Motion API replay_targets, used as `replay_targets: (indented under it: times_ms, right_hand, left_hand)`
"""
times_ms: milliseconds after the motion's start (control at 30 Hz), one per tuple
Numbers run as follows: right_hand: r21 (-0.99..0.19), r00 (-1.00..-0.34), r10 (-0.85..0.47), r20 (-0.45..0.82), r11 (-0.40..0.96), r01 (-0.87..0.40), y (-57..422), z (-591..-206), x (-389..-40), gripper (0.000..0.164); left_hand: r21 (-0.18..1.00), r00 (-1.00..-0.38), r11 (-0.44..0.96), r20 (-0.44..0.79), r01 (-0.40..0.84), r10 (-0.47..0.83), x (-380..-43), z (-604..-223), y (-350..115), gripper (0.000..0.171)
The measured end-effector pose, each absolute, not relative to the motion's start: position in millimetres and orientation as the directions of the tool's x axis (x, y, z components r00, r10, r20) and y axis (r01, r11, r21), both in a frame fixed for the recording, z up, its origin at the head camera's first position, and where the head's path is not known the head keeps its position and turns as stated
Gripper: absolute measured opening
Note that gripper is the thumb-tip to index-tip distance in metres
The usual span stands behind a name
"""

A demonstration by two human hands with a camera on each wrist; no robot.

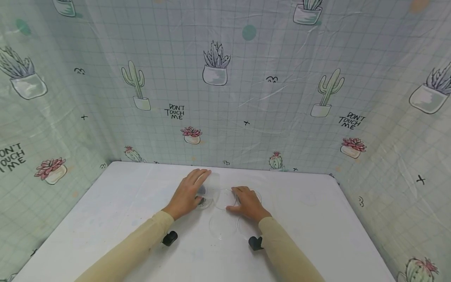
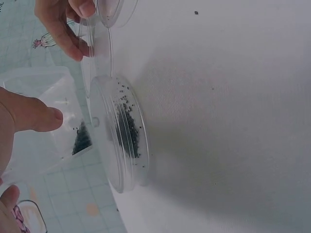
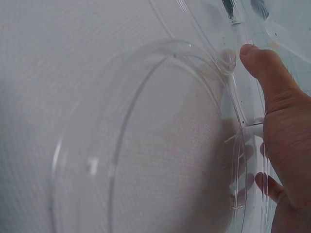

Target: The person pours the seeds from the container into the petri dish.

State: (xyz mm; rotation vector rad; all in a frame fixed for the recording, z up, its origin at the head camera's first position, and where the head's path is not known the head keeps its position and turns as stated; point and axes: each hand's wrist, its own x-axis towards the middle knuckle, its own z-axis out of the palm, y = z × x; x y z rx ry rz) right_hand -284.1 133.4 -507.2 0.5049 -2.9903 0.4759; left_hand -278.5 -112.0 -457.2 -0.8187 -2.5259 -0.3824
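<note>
My left hand point(image 1: 185, 197) holds a clear plastic container point(image 2: 46, 131) tilted, with dark grains collected in its lower corner; its thumb presses along the wall. Close beside the container, a petri dish point(image 2: 121, 131) on the table has a pile of dark grains point(image 2: 128, 133) in it. My right hand point(image 1: 249, 203) is among the other clear dishes, thumb and fingers spread near the rim of the middle dish point(image 1: 225, 199). In the right wrist view its thumb lies straight near the dish rims, and some fingers show through clear plastic. Whether they touch a dish is hard to tell.
Further clear dishes lie nearer me, one front left point(image 1: 223, 226) and one front right point(image 1: 244, 227), close together. Some loose grains point(image 2: 196, 13) are scattered on the white table point(image 1: 310, 235). A patterned cloth point(image 1: 243, 98) stands around the back and sides.
</note>
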Motion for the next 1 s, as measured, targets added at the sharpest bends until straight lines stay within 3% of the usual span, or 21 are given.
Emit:
replay_targets:
  times_ms: [400,1000]
  right_hand:
    - [-0.292,-0.944,-0.313,0.103,0.898,-0.329,134.3,-508.7,-286.2,0.079]
    - [-0.305,-0.938,-0.324,0.125,0.887,-0.347,134.3,-508.1,-285.4,0.079]
  left_hand:
    - [0.076,-0.7,0.767,0.475,0.637,0.534,-282.6,-456.5,-106.8,0.097]
    - [0.002,-0.616,0.714,0.509,0.7,0.602,-286.9,-459.7,-101.6,0.097]
